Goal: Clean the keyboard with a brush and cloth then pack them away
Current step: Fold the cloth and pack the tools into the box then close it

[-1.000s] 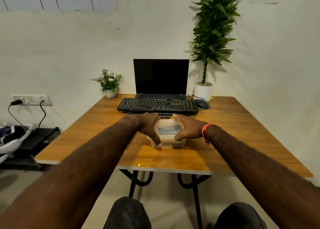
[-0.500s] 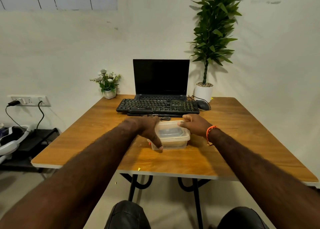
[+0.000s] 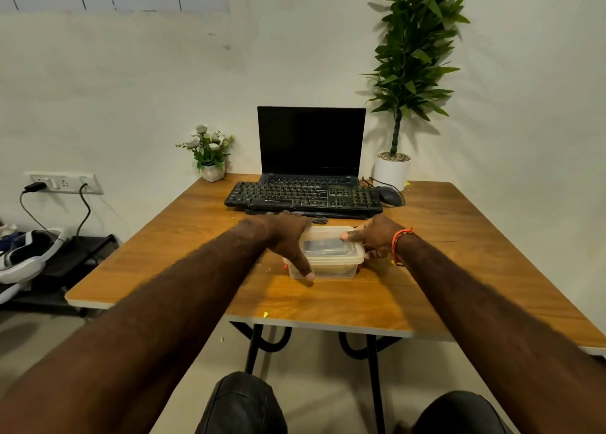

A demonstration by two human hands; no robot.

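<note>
A clear plastic box with its lid on stands in the middle of the wooden table, just in front of the black keyboard. My left hand grips the box's left side, thumb reaching down to the front left corner. My right hand holds the right side, thumb lying on the lid's rim. Something dark shows through the lid; I cannot tell what it is. No brush or cloth lies in the open.
A shut-off laptop stands behind the keyboard, with a mouse to its right. A small flower pot and a tall potted plant stand at the back. A coiled cable lies behind the box.
My right hand has slid from the box's near right corner back along its right side, and its thumb now lies on the lid. My left hand has stayed put.
</note>
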